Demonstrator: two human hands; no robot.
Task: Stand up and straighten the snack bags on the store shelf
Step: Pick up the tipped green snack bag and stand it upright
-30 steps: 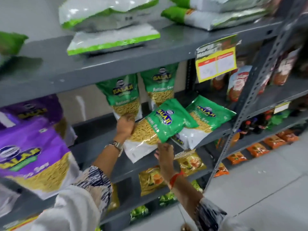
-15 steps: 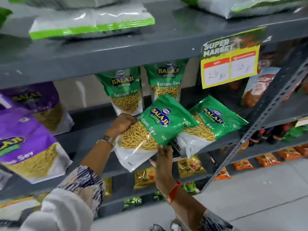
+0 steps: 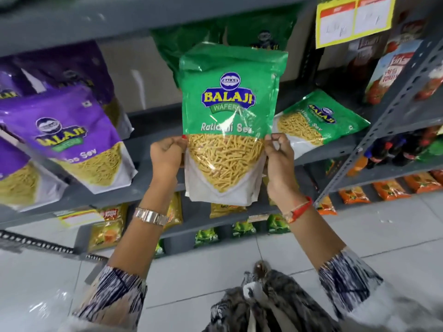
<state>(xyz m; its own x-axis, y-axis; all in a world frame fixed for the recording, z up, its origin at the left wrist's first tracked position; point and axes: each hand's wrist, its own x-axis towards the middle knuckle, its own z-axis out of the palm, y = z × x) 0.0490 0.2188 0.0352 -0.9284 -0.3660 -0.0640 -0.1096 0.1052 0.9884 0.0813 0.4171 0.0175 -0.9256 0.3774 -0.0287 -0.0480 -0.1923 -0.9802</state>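
Two hands hold one green snack bag [image 3: 230,121] upright at the centre of the frame, in front of the grey shelf [image 3: 153,188]. Left hand [image 3: 166,156] pinches the bag's left edge, its grip closed on the film; right hand [image 3: 279,156] does the same on the right edge. Behind, at right of centre, a second green bag [image 3: 316,121] lies tilted on the shelf. Purple bags [image 3: 72,133] lean at the left, and more green bags [image 3: 182,46] stand at the back, blurred and dim
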